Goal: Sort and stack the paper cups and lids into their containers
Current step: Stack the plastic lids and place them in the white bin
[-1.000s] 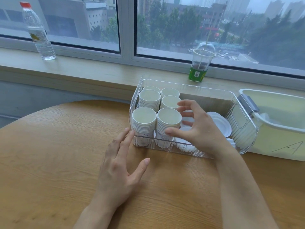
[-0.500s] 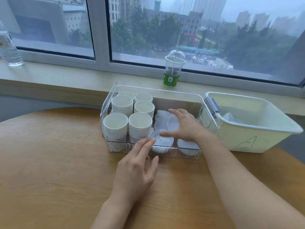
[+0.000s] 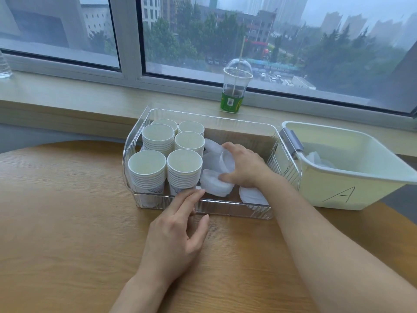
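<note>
Clear ribbed plastic formed the bin (image 3: 232, 210) at the centre of the frame, standing on a wooden table (image 3: 67, 222). Six stacks of white paper cups (image 3: 164, 163) filled its left half in two columns, nested upright with their mouths open to the camera. White plastic lids (image 3: 215, 184) lay in loose, overlapping piles in the bin's right half, just beside the nearest cup stacks.

Reaching in from the lower right of the frame, the right hand (image 3: 244, 168) was inside the bin among the lids. Its fingers were curled around a translucent lid (image 3: 225, 162) held tilted on edge, and its thumb pressed down on the lid pile below. The left hand (image 3: 178, 236) lay at the lower centre, outside the bin, fingers straight and relaxed. Its fingertips (image 3: 196, 195) touched the bin's near wall at the rim, and it gripped nothing.

Touching the bin's right end stood a pale green tub (image 3: 352, 188) at the right of the frame, marked with a handwritten "A" on its near side. Something white and crumpled lay inside it; I could not tell what. On the windowsill (image 3: 67, 98) above the bin stood a clear dome-lidded cup (image 3: 234, 91) with a green sleeve and a straw.
</note>
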A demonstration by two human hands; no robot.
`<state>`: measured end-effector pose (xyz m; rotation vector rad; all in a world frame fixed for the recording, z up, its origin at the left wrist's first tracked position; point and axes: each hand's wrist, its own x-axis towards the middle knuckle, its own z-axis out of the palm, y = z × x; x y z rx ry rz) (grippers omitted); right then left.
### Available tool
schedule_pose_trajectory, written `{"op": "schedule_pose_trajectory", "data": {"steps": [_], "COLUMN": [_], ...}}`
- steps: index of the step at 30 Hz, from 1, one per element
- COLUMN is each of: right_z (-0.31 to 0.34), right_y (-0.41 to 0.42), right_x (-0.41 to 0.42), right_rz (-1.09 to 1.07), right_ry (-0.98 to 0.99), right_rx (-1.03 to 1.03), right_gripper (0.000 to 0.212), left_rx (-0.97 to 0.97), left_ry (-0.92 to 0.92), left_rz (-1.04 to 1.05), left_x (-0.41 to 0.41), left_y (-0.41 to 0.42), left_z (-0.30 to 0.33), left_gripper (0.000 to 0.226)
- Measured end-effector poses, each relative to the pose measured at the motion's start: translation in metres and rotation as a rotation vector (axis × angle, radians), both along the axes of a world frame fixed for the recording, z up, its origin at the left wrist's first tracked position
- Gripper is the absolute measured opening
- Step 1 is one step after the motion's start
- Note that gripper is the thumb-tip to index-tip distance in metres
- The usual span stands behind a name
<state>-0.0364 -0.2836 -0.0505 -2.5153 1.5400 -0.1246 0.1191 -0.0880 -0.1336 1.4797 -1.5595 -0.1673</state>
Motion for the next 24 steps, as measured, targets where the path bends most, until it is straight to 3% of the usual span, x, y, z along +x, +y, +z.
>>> {"op": "schedule_pose_trajectory", "data": {"steps": [5, 11, 15, 18, 24], "right_z": [-0.002, 0.024, 0.049, 0.043, -0.019], "right_y": [0.006, 0.033, 0.083, 0.133, 0.189], "right_x": [-0.001, -0.016, -0.038, -0.056, -0.081], "right_rz": [-0.001, -0.050, 0.006, 0.135, 0.194], "right_ry": [-0.018, -0.242, -0.337, -0.362, -0.226], "right_rx": [-0.029, -0.172, -0.260, -0.216, -0.071], "right_gripper": [0.076, 0.067, 0.062, 0.060, 0.057], "left_rx": [-0.001, 0.002, -0.008, 0.010, -0.008], "left_ry": [-0.008, 0.002, 0.034, 0.175, 0.231], "left_rz": [-0.001, -0.003, -0.035, -0.116, -0.206], "left_x": [0.000, 0.000, 0.001, 0.006, 0.008], "left_y": [-0.001, 0.000, 0.002, 0.004, 0.006], "left_z": [0.000, 0.003, 0.006, 0.008, 0.014], "left_gripper": [0.049, 0.050, 0.068, 0.084, 0.083]}}
